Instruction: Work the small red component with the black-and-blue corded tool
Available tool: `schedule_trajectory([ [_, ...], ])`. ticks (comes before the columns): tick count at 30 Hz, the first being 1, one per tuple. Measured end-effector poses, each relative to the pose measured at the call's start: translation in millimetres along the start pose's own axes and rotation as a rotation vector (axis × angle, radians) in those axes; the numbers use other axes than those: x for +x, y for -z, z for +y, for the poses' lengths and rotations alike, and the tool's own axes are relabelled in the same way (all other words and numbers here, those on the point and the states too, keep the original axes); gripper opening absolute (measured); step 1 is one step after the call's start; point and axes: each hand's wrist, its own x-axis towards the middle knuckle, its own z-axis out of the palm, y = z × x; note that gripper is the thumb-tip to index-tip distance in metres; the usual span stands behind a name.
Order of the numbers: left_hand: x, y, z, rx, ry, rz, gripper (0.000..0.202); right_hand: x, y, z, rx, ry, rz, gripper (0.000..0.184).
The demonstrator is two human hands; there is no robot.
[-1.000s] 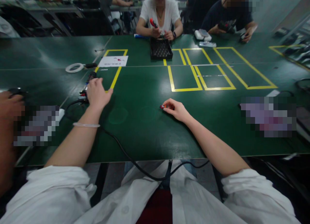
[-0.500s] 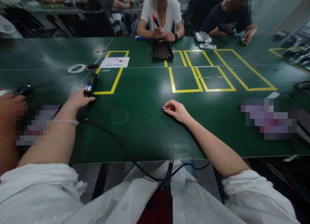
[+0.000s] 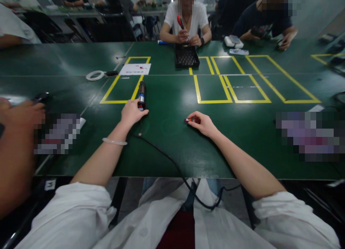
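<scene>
My left hand (image 3: 131, 113) is closed round the lower end of a black corded tool with a blue and silver band (image 3: 141, 93). The tool lies flat on the green table (image 3: 167, 148), pointing away from me. Its black cable (image 3: 172, 162) runs from the hand back over the table's near edge to my lap. My right hand (image 3: 204, 123) rests on the table with the fingertips pinched on a small red part (image 3: 188, 119).
Yellow taped rectangles (image 3: 215, 87) mark the table. A white ring (image 3: 95, 75) and a paper sheet (image 3: 135, 69) lie at the far left. A person opposite holds a red-handled tool above a black tray (image 3: 186, 56). Another person's arm (image 3: 16, 148) is at my left.
My left hand has gripped the corded tool and dragged it right, toward the table's middle, with the cable following. My right hand has stayed on the red part.
</scene>
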Motion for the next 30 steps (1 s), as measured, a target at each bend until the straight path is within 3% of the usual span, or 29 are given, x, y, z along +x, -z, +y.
schedule_trajectory([
  [6,-27.2,-23.3,87.9,0.026,-0.167,-0.077,0.065,0.2,1.5,-0.1,0.018,0.035,0.038,0.016],
  [12,-52.0,-35.4,140.2,-0.023,-0.341,-0.133,0.065,0.6,3.5,-3.0,-0.014,0.046,0.069,0.01],
  [16,-62.8,-36.6,150.3,-0.026,-0.396,-0.147,0.064,1.2,3.6,-3.7,-0.043,0.08,0.055,0.009],
  [30,-69.6,-38.0,147.0,-0.094,-0.4,-0.146,0.063,-1.2,5.1,-2.3,-0.153,0.151,-0.064,0.004],
])
